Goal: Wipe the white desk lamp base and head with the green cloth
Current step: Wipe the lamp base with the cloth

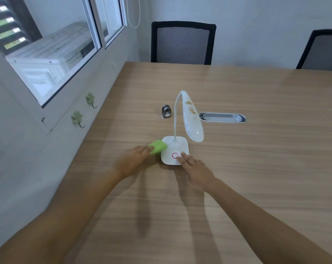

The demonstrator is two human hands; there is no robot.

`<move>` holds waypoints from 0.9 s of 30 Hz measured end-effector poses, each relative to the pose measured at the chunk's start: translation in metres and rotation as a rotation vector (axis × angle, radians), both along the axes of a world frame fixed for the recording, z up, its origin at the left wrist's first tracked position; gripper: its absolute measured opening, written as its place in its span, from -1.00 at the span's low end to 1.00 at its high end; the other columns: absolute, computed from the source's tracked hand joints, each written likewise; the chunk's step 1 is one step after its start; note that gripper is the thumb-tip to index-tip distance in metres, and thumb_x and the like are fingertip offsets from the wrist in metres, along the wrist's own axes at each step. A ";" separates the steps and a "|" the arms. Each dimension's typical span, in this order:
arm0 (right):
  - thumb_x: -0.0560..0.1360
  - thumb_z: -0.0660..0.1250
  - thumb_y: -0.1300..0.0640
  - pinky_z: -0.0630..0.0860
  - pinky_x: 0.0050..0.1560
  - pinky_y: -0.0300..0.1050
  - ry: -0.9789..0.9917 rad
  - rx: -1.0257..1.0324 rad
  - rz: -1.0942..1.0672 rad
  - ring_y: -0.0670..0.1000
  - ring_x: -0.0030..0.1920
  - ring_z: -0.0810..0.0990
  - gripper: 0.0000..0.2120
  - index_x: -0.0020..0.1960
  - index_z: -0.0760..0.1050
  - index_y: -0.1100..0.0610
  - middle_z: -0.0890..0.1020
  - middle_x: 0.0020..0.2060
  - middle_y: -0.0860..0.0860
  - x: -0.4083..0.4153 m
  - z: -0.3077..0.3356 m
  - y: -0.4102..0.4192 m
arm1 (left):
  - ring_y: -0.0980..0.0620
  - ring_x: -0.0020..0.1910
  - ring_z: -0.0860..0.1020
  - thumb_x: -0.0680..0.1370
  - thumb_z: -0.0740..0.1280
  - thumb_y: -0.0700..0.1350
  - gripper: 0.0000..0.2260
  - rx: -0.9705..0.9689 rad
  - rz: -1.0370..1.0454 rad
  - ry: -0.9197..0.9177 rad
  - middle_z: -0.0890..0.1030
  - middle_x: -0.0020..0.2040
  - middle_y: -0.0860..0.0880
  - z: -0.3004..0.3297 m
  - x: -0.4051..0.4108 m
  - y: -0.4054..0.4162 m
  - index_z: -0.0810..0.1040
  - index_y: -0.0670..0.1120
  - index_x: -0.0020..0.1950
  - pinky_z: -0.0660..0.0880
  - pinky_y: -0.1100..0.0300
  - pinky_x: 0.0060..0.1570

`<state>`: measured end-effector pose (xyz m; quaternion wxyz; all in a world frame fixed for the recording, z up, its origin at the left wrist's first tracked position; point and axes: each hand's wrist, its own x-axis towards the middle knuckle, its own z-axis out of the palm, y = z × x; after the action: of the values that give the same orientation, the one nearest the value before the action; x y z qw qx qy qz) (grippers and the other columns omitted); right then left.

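A white desk lamp stands on the wooden table. Its square base (177, 147) carries a pink ring button, and a thin curved neck rises to the long oval head (192, 119), which has yellowish-brown crumbs on its upper part. My left hand (133, 161) holds the folded green cloth (157, 146) against the left edge of the base. My right hand (194, 169) lies flat with fingers apart, its fingertips resting on the front right corner of the base beside the ring.
A small grey metal holder (166, 111) stands behind the lamp. A silver oval cable tray (222, 117) is set into the table to the right. Two black mesh chairs (182, 42) stand at the far edge. A wall with green hooks (77, 118) runs along the left.
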<state>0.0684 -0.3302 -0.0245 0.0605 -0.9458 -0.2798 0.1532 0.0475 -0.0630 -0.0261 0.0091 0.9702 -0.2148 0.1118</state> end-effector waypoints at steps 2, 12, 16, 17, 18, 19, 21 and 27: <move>0.52 0.11 0.23 0.06 0.51 0.08 0.006 0.011 -0.003 0.02 0.55 -0.03 -0.35 0.53 -0.07 -0.02 -0.08 0.56 -0.05 0.000 0.001 0.001 | -0.19 -0.11 0.68 0.41 0.05 -0.09 -0.54 -0.190 0.189 0.017 0.68 0.03 -0.19 0.009 0.006 -0.007 0.47 -0.16 0.24 0.62 0.01 -0.32; 0.52 0.10 0.23 0.12 0.51 0.08 -0.012 0.022 0.002 0.03 0.54 0.03 -0.37 0.53 -0.03 0.01 -0.03 0.56 -0.02 0.003 0.000 0.000 | -0.12 0.33 0.44 0.56 0.22 -0.12 -0.53 -0.024 0.227 0.337 0.42 0.41 -0.11 0.009 0.017 -0.047 0.29 -0.07 0.48 0.48 0.03 0.11; 0.51 0.11 0.24 0.16 0.49 0.09 -0.017 0.029 0.014 0.04 0.54 0.04 -0.35 0.53 -0.03 0.02 -0.02 0.56 -0.01 0.003 -0.001 0.001 | -0.13 -0.07 0.69 0.44 0.09 -0.10 -0.55 0.068 -0.117 0.098 0.68 0.10 -0.16 0.000 -0.013 -0.027 0.53 -0.17 0.25 0.62 0.12 -0.36; 0.50 0.12 0.24 0.16 0.49 0.09 -0.012 0.029 0.016 0.04 0.54 0.04 -0.35 0.53 -0.03 0.02 -0.02 0.56 -0.01 0.003 -0.001 0.001 | -0.10 -0.15 0.71 0.39 0.08 -0.10 -0.55 0.106 -0.179 0.036 0.70 0.04 -0.13 -0.004 -0.019 -0.020 0.50 -0.16 0.22 0.60 0.17 -0.46; 0.50 0.12 0.24 0.16 0.49 0.08 -0.009 0.030 0.016 0.04 0.54 0.04 -0.35 0.53 -0.02 0.03 -0.02 0.56 -0.01 0.003 -0.001 0.001 | -0.07 -0.18 0.71 0.36 0.08 -0.11 -0.56 0.121 -0.199 0.008 0.70 0.01 -0.11 -0.006 -0.023 -0.014 0.46 -0.15 0.21 0.58 0.20 -0.49; 0.50 0.12 0.24 0.17 0.49 0.09 -0.009 0.032 0.017 0.04 0.54 0.04 -0.36 0.53 -0.01 0.03 -0.01 0.56 0.00 0.004 -0.002 0.001 | -0.06 -0.19 0.71 0.36 0.08 -0.13 -0.57 0.104 -0.174 -0.014 0.70 0.01 -0.11 -0.005 -0.026 -0.009 0.43 -0.14 0.21 0.58 0.21 -0.49; 0.50 0.12 0.24 0.17 0.49 0.09 -0.013 0.051 0.016 0.05 0.54 0.06 -0.37 0.53 0.02 0.04 0.01 0.56 0.01 0.005 -0.002 0.000 | -0.10 -0.19 0.70 0.40 0.10 -0.14 -0.61 -0.029 -0.001 -0.064 0.70 0.02 -0.12 0.002 -0.024 -0.005 0.41 -0.10 0.22 0.60 0.16 -0.46; 0.52 0.11 0.23 0.17 0.49 0.09 -0.019 0.051 0.003 0.04 0.54 0.05 -0.39 0.53 0.01 0.04 -0.01 0.56 0.00 0.004 -0.005 0.001 | -0.29 -0.02 0.62 0.55 0.21 -0.15 -0.66 -0.327 0.418 0.093 0.60 0.22 -0.16 0.024 0.008 -0.032 0.49 -0.15 0.31 0.53 -0.05 -0.15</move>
<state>0.0726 -0.3294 -0.0297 0.0819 -0.9449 -0.2856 0.1372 0.0560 -0.0951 -0.0021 0.1522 0.9832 0.0116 0.0998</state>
